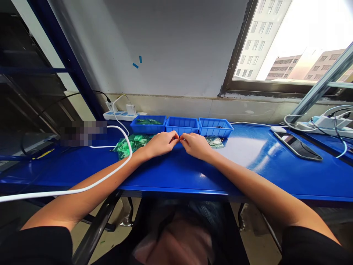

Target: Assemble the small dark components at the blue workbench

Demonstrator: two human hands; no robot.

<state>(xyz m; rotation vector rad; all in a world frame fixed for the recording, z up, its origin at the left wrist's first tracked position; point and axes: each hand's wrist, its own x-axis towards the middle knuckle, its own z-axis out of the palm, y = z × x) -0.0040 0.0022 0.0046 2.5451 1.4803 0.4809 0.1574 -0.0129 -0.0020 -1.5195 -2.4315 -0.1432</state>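
Note:
My left hand and my right hand meet over the blue table, just in front of the middle blue bin. The fingers of both hands are curled and pinched, tips nearly touching; whatever lies between them is too small or hidden to make out. Beside my left wrist is a pile of green pieces in clear plastic, partly covered by my forearm. A clear bag with small pieces lies just beyond my right hand.
The left blue bin holds green pieces; the right blue bin has a few small dark bits. A white cable arcs across my left forearm. A phone lies at the right, near power strips. Another power strip sits behind the bins.

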